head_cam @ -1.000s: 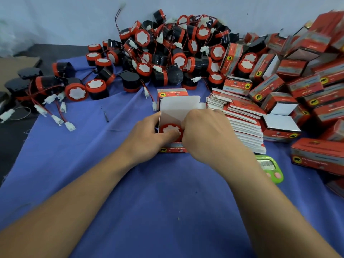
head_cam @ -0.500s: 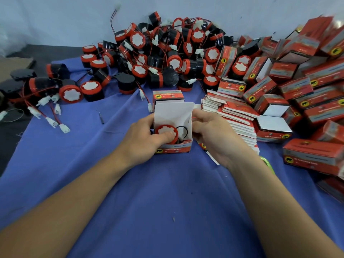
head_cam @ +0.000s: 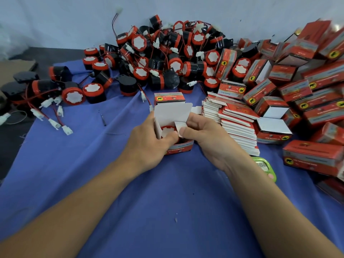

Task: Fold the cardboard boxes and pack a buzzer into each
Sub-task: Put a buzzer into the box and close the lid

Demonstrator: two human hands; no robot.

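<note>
Buzzer [head_cam: 168, 131] seated in box [head_cam: 179, 147]; closing step. Left hand [head_cam: 149, 144] grips left wall, right hand [head_cam: 206, 138] pinches side flap [head_cam: 180, 127]. Next: tuck flaps, lid.

Black elephant emblem [head_cam: 288, 161] in a yellow circle on each red box [head_cam: 316, 155]; lettering too blurred

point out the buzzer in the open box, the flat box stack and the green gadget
buzzer [head_cam: 166, 131]: head view, white face
flat box stack [head_cam: 238, 135]: head view, stacked edges
green gadget [head_cam: 269, 169]: head view, casing
</note>
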